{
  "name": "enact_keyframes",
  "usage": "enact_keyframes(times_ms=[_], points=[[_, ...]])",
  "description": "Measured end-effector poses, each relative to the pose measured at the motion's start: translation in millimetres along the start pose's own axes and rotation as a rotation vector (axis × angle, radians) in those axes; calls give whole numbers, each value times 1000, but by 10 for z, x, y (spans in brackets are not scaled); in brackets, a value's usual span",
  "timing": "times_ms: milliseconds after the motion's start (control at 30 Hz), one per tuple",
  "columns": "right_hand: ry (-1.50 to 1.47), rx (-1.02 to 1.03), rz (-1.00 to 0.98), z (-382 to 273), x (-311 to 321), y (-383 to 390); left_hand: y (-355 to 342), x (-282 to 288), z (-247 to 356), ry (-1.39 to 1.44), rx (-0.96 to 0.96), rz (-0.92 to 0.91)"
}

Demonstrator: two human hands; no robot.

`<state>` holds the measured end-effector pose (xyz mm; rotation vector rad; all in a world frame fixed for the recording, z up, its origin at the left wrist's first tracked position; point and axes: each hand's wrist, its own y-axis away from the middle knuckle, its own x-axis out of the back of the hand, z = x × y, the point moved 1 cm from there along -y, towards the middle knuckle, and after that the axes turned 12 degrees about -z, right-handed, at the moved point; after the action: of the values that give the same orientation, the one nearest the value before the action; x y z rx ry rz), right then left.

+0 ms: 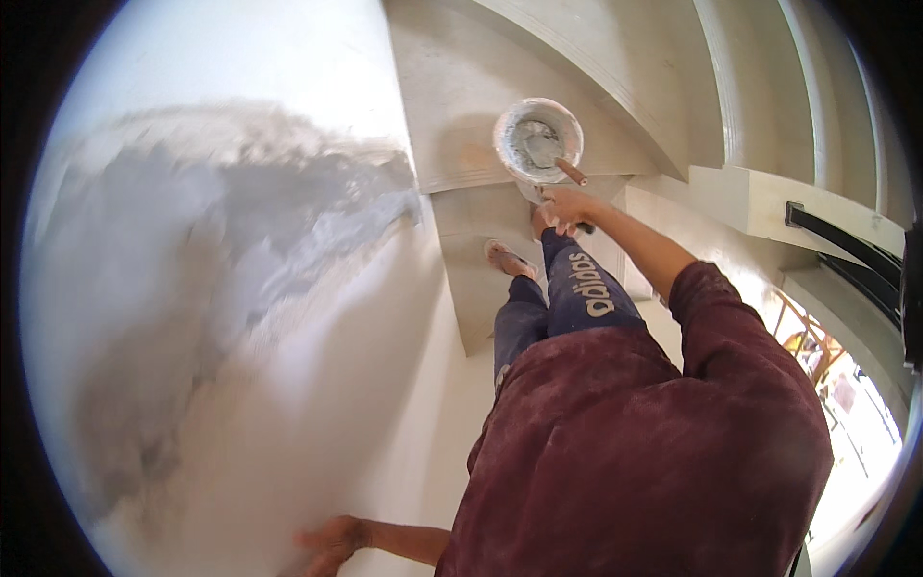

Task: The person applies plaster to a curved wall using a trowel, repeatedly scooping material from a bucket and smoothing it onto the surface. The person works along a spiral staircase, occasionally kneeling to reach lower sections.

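My right hand [567, 210] is closed on a putty knife [529, 192] with a dark handle and pale-smeared blade, just below a white bucket [509, 127]. The bucket sits on a stair landing and holds pale grey paste with a wooden-handled tool [569, 171] in it. My left hand [327, 543] is low at the white wall [356, 433], its fingers blurred by motion; whether it touches the wall is unclear. A rough grey plaster patch [260, 207] spreads across the wall above that hand.
Curved pale steps [764, 87] rise at the top right. A black metal rail [846, 245] runs along their side. My sandalled feet [505, 258] stand on the stairs [461, 298] below the bucket. A bright opening with thin bars [817, 337] shows at the lower right.
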<state>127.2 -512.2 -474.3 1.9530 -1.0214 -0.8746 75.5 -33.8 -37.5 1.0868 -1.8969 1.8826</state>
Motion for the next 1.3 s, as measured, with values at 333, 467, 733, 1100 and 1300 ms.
enact_keyframes(times_ms=[333, 467, 733, 1100, 1300], points=[[274, -219, 404, 585, 1245, -976, -97, -257, 294, -867, -251, 61], [236, -165, 777, 745, 1014, -1026, -69, -119, 321, -899, -339, 63], [-914, 261, 158, 146, 87, -504, 1707, -458, 554, 198, -152, -1116], [-497, 173, -46, 119, -718, -222, 3353, -1978, 3150, 1377, 847, -2350], [657, 4, 891, 665, 424, -865, 3770, -2339, 2597, 927, 185, -2130]])
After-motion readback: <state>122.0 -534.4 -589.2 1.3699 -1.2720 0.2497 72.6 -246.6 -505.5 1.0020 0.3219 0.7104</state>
